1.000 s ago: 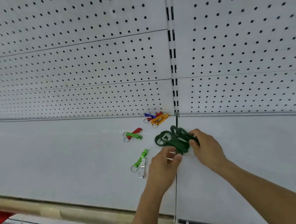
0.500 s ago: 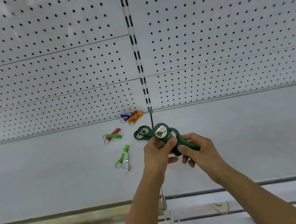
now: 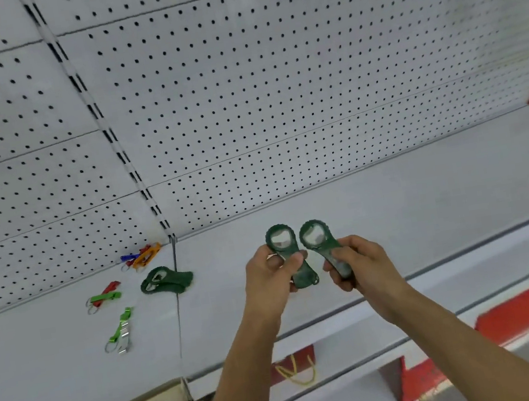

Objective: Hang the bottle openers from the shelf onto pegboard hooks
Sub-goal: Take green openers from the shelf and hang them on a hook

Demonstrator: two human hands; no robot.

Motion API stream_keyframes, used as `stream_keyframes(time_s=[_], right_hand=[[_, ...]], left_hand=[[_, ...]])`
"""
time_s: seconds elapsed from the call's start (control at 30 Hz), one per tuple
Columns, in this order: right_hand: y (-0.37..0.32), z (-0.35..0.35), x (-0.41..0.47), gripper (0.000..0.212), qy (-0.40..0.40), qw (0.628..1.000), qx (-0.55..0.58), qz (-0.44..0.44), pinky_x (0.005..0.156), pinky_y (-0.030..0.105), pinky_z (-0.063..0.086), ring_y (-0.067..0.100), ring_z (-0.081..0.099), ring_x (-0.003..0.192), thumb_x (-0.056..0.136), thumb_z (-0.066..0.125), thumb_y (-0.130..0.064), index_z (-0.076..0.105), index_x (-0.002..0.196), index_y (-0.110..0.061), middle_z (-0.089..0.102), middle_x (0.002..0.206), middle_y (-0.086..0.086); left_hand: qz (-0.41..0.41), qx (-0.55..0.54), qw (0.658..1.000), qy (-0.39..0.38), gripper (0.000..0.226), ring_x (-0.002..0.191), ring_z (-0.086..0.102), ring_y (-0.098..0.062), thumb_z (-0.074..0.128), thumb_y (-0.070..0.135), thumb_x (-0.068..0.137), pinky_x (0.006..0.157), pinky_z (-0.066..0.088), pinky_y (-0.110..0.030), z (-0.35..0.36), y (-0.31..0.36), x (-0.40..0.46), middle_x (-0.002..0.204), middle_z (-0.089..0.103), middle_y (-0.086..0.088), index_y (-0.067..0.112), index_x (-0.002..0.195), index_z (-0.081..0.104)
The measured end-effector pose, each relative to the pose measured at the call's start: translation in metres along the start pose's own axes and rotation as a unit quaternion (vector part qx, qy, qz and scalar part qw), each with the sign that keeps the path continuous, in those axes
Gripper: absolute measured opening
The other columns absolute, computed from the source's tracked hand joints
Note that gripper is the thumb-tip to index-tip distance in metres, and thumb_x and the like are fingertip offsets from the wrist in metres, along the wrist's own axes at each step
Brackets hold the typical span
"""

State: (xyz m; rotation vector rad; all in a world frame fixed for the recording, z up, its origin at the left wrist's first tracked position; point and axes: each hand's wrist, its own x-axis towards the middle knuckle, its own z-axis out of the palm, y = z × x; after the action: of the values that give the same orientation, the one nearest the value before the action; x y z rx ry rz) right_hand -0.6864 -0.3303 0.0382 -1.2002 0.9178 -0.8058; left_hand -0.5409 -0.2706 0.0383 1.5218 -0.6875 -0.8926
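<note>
While both hands hover over the shelf (image 3: 394, 200) right of its seam, each grasps one dark green opener upright, heads side by side and apart. Left hand (image 3: 273, 277) curls thumb and fingers round the left opener (image 3: 286, 249); right hand (image 3: 356, 263) pinches the right opener (image 3: 320, 243) by its handle. More dark green openers (image 3: 166, 280) lie at the seam. Left of them rest small keyring openers (image 3: 119, 330), in pairs near the pegboard (image 3: 271, 78). Open shelf stretches rightward to its front edge, behind the hands.
</note>
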Motion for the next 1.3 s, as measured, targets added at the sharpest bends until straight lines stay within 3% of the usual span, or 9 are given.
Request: stream_keyframes(time_s=[0.1, 0.37, 0.47, 0.57, 0.63, 0.83, 0.97, 1.1, 1.3], right_hand=[[-0.011, -0.063, -0.013, 0.011, 0.015, 1.000, -0.007, -0.011, 0.052, 0.029, 0.041, 0.018, 0.055, 0.060, 0.095, 0.051, -0.008, 0.062, 0.095, -0.004, 0.068, 0.075, 0.011], [-0.034, -0.231, -0.053, 0.012, 0.074, 0.996, -0.016, -0.044, 0.051, 0.029, 0.042, 0.016, 0.056, 0.063, 0.096, 0.052, -0.011, 0.064, 0.099, -0.010, 0.065, 0.081, 0.010], [-0.039, -0.284, -0.067, 0.012, 0.090, 0.994, -0.033, -0.046, 0.048, 0.030, 0.039, 0.018, 0.056, 0.055, 0.097, 0.053, -0.015, 0.064, 0.102, -0.014, 0.067, 0.076, 0.011], [-0.042, -0.328, -0.073, 0.014, 0.091, 0.994, -0.038, -0.044, 0.041, 0.023, 0.030, 0.018, 0.040, 0.041, 0.097, 0.053, -0.020, 0.064, 0.103, -0.014, 0.064, 0.071, 0.014], [-0.042, -0.351, -0.074, 0.014, 0.089, 0.994, -0.036, -0.045, 0.040, 0.021, 0.029, 0.015, 0.035, 0.041, 0.098, 0.053, -0.022, 0.064, 0.101, -0.014, 0.063, 0.072, 0.014], [-0.052, -0.398, -0.053, 0.012, 0.096, 0.993, -0.030, -0.057, 0.046, 0.028, 0.033, 0.017, 0.047, 0.048, 0.098, 0.050, -0.013, 0.060, 0.102, -0.010, 0.066, 0.077, 0.012], [-0.063, -0.432, -0.021, 0.009, 0.096, 0.992, -0.026, -0.083, 0.045, 0.027, 0.035, 0.020, 0.051, 0.050, 0.098, 0.051, -0.010, 0.060, 0.098, -0.009, 0.065, 0.080, 0.010], [-0.082, -0.468, 0.017, 0.010, 0.103, 0.989, -0.027, -0.099, 0.046, 0.028, 0.036, 0.020, 0.052, 0.049, 0.098, 0.051, -0.010, 0.060, 0.095, -0.012, 0.062, 0.078, 0.009], [-0.128, -0.516, 0.081, 0.010, 0.102, 0.982, -0.039, -0.151, 0.045, 0.026, 0.036, 0.022, 0.051, 0.049, 0.098, 0.052, -0.010, 0.061, 0.095, -0.011, 0.063, 0.075, 0.009]], left_hand=[[0.009, -0.008, 1.000, -0.026, 0.020, 0.094, 0.071, -0.020, 0.069, 0.008, 0.085, 0.079, 0.060, -0.046, 0.062, 0.001, -0.016, 0.094, 0.077, -0.002, 0.012, 0.103, 0.062], [0.024, -0.028, 0.995, -0.092, 0.024, 0.098, 0.070, -0.021, 0.067, 0.006, 0.087, 0.081, 0.059, -0.042, 0.232, 0.000, -0.061, 0.098, 0.077, -0.001, 0.016, 0.109, 0.063], [0.028, -0.029, 0.993, -0.108, 0.026, 0.097, 0.070, -0.020, 0.066, 0.007, 0.088, 0.080, 0.060, -0.039, 0.286, -0.001, -0.076, 0.100, 0.076, 0.000, 0.016, 0.112, 0.062], [0.025, -0.040, 0.992, -0.121, 0.025, 0.096, 0.071, -0.019, 0.065, 0.004, 0.088, 0.072, 0.060, -0.032, 0.327, 0.001, -0.086, 0.101, 0.076, -0.002, 0.015, 0.111, 0.063], [0.026, -0.032, 0.991, -0.128, 0.024, 0.095, 0.071, -0.019, 0.065, 0.004, 0.089, 0.071, 0.060, -0.031, 0.348, 0.003, -0.089, 0.099, 0.077, -0.001, 0.015, 0.110, 0.063], [0.051, -0.008, 0.987, -0.151, 0.021, 0.093, 0.072, -0.018, 0.062, 0.006, 0.091, 0.073, 0.060, -0.032, 0.395, 0.018, -0.072, 0.096, 0.077, 0.001, 0.014, 0.111, 0.060], [0.070, -0.009, 0.984, -0.164, 0.018, 0.091, 0.072, -0.013, 0.059, 0.007, 0.094, 0.066, 0.058, -0.026, 0.430, 0.030, -0.046, 0.096, 0.077, 0.001, 0.015, 0.110, 0.059], [0.097, 0.000, 0.982, -0.163, 0.017, 0.087, 0.072, -0.012, 0.059, 0.010, 0.094, 0.074, 0.060, -0.034, 0.473, 0.045, -0.013, 0.093, 0.077, 0.004, 0.017, 0.110, 0.060], [0.119, -0.023, 0.979, -0.161, 0.017, 0.084, 0.073, -0.015, 0.059, 0.010, 0.094, 0.073, 0.060, -0.032, 0.537, 0.076, 0.038, 0.092, 0.077, 0.003, 0.017, 0.110, 0.060]])
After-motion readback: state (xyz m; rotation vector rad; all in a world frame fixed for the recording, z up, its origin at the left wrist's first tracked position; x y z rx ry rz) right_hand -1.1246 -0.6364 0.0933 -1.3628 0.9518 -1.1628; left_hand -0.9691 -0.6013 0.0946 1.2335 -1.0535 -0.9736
